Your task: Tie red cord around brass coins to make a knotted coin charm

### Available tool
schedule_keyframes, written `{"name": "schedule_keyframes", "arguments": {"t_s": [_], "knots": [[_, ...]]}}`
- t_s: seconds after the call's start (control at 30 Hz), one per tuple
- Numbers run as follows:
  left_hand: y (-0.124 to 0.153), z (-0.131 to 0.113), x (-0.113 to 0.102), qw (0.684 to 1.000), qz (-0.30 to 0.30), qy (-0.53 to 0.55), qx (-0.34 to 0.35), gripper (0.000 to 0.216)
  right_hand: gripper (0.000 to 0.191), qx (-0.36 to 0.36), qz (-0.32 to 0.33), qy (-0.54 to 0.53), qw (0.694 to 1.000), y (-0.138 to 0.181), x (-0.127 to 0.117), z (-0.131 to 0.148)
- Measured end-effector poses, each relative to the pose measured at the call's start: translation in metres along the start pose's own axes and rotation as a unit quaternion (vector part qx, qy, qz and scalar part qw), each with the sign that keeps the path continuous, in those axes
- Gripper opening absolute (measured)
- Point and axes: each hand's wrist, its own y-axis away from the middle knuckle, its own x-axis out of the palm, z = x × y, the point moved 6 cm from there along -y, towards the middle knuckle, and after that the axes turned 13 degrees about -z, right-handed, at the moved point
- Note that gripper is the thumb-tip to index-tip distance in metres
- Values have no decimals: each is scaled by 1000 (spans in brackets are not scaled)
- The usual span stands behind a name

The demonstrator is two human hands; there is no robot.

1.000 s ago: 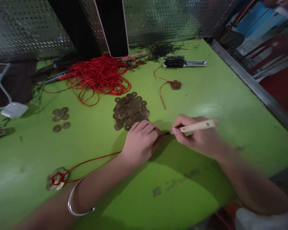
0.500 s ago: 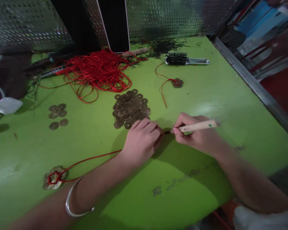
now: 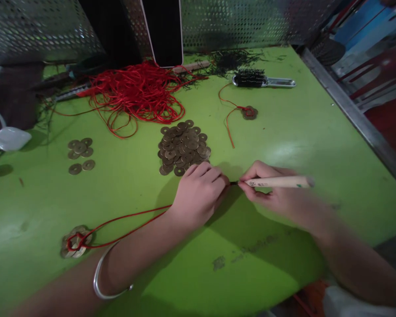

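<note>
My left hand (image 3: 198, 193) rests on the green table (image 3: 284, 141), fingers pinched on the end of a red cord (image 3: 128, 220). That cord runs back left to a small cluster of brass coins (image 3: 75, 241) tied on it. My right hand (image 3: 273, 193) grips a pale wooden-handled tool (image 3: 277, 181), its dark tip touching the cord end between both hands. A heap of brass coins (image 3: 183, 147) lies just beyond my left fingers.
A tangle of red cord (image 3: 135, 94) lies at the back, with a black brush (image 3: 260, 79), a coin knot with a cord tail (image 3: 249, 112), several loose coins (image 3: 81, 154) at left, a white object (image 3: 9, 137), and a perforated metal wall (image 3: 234, 22).
Both hands stay joined at the cord end. The tool's handle has tilted lower and more level, and the view has shifted slightly.
</note>
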Motion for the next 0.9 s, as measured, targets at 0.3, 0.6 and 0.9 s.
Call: {"name": "schedule_keyframes", "arguments": {"t_s": [0.3,0.6,0.9], "knots": [[-1,-3,-1,999,-13,-27,13,10,8,-27,-28,22,999,3,8,8],[-2,-2,-1,1000,-26,-9,7,9,12,-31,-35,32,998,4,13,5],[-2,-1,-1,1000,-20,-5,5,8,12,-39,-49,8,998,4,7,7]]}}
